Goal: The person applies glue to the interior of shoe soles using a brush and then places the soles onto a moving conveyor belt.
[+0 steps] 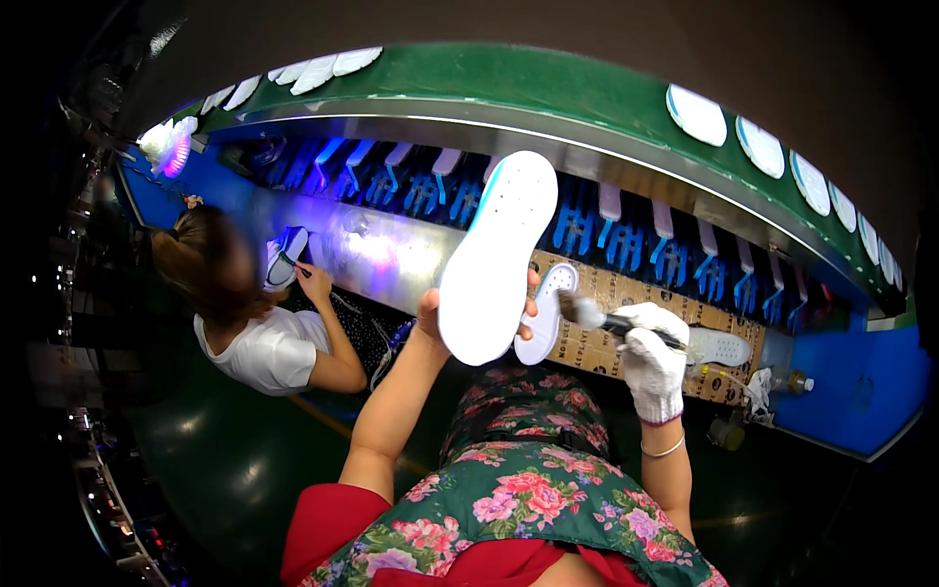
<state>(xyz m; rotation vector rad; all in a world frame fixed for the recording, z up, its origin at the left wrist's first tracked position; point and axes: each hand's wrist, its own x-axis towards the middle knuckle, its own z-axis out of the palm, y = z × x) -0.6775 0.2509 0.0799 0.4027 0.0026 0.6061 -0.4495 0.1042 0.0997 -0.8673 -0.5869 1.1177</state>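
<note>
A white shoe sole (501, 254) with a blue edge and small dark holes stands raised in front of me. My bare left hand (428, 315) is closed around its lower part, with fingertips showing at the right side. My right hand (653, 360), in a white knitted glove, is closed on a dark-handled brush (593, 313). The bristles are somewhat blurred and point toward the sole, apart from it. Behind the brush tip, another white sole (533, 328) lies on the cardboard. A further pale sole (717, 346) lies to the right of the glove.
Printed cardboard (587, 347) covers the bench. Beyond it is a rack of blue prongs (421, 191), under a green conveyor (548, 88) carrying several white soles. A capped bottle (794, 382) stands at right. At left a co-worker (269, 342) holds a shoe beside the metal bench top (377, 249).
</note>
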